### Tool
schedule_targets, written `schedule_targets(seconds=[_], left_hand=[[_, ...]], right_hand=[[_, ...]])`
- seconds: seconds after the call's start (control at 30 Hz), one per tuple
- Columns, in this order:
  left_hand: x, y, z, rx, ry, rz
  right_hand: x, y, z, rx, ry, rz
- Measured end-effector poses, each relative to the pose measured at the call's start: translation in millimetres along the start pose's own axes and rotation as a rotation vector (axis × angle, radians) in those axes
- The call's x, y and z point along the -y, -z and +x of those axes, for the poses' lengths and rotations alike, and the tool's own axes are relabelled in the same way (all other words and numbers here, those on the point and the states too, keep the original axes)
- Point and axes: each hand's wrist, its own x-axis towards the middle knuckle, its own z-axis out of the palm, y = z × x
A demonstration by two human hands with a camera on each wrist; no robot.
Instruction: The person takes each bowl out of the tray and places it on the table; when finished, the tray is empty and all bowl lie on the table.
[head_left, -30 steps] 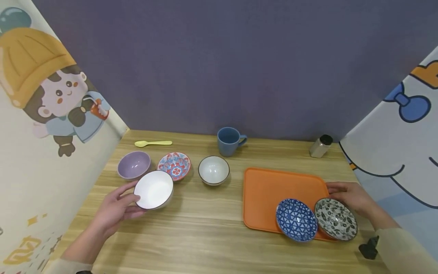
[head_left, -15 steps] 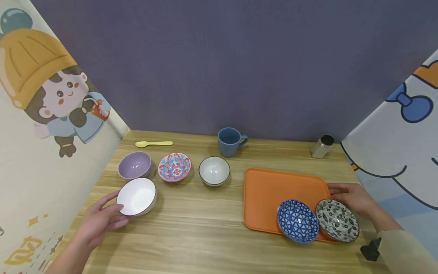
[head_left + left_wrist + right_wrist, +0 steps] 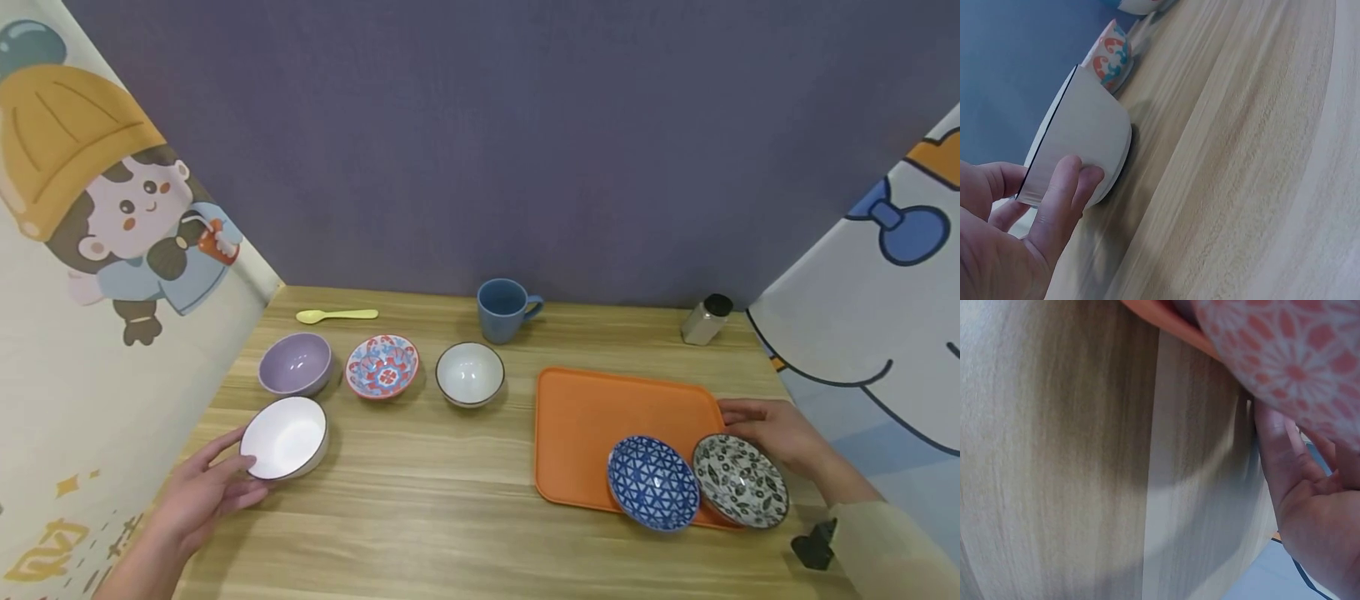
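My left hand (image 3: 198, 492) holds a white bowl (image 3: 285, 437) with a dark rim by its left side, thumb over the rim and fingers against the outer wall. In the left wrist view this bowl (image 3: 1085, 128) is tilted, its base close over the wooden table. My right hand (image 3: 772, 433) touches the right edge of the orange tray (image 3: 585, 425), fingers fairly straight. A black-and-white leaf-patterned bowl (image 3: 738, 482) overlaps the tray's front right corner, next to a blue triangle-patterned bowl (image 3: 652, 483). In the right wrist view, a patterned underside (image 3: 1294, 369) hides some fingertips.
Behind the white bowl stand a purple bowl (image 3: 296, 365), a red-and-blue flowered bowl (image 3: 382, 367) and a small white bowl (image 3: 469, 375). Farther back are a yellow spoon (image 3: 337, 315), a blue mug (image 3: 502, 312) and a black-capped shaker (image 3: 705, 321). Walls (image 3: 480, 150) enclose the table.
The left hand has carried the white bowl left and toward the person, away from the flowered bowl to in front of the purple one. The right hand and tray stay put.
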Motion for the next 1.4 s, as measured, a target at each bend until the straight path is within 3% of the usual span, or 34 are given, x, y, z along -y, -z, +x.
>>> schedule_targets(seconds=[0.6,0.87,1.0,1.2,1.4], left_hand=[[1.1,11.6,1.3,0.03,0.007,-0.056],[-3.4,12.6,-1.3,0.061,0.02,0.0],[-6.6,14.4,-1.4,0.071,0.012,0.093],[-15.0,20.7,-1.2,0.014,-0.117,0.337],[-46.9,20.0,-8.2,-0.091,-0.281,0.398]], right_hand=[[4,1,5.0,0.019,-0.023,-0.021],[4,1,4.8,0.02,-0.03,-0.009],[4,2,4.0,0.025,-0.029,0.006],[2,3,3.5,0.028,-0.028,0.031],[2,3,1.3,0.032,-0.036,0.043]])
